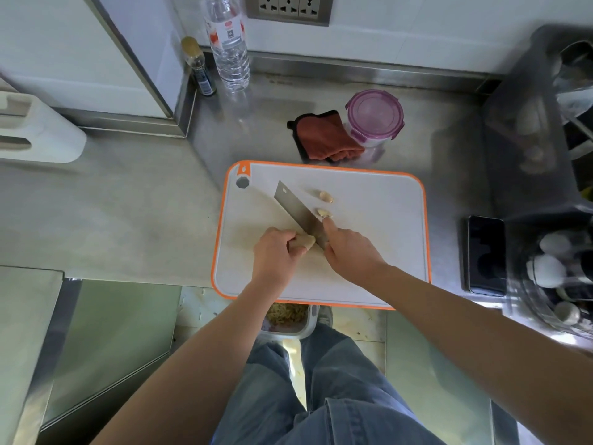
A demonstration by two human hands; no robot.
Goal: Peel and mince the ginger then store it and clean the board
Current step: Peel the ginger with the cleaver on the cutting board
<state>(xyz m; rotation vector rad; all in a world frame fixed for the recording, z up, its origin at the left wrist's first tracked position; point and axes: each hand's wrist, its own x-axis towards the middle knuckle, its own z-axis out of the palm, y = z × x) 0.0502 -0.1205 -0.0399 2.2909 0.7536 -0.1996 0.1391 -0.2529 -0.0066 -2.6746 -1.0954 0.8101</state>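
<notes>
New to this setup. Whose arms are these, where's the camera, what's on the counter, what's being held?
No robot here: these are a person's two bare hands, seen from a wide-angle camera worn on the head, looking down. The left hand holds a piece of ginger on the white cutting board. The right hand has its grip on a cleaver, blade at the ginger. Two small cut pieces lie past the blade. Behind the board sit a red cloth and a purple-lidded container.

Steel counter [128,203], white wall [417,20], triple wall socket [288,8], tiled floor [433,364]
</notes>
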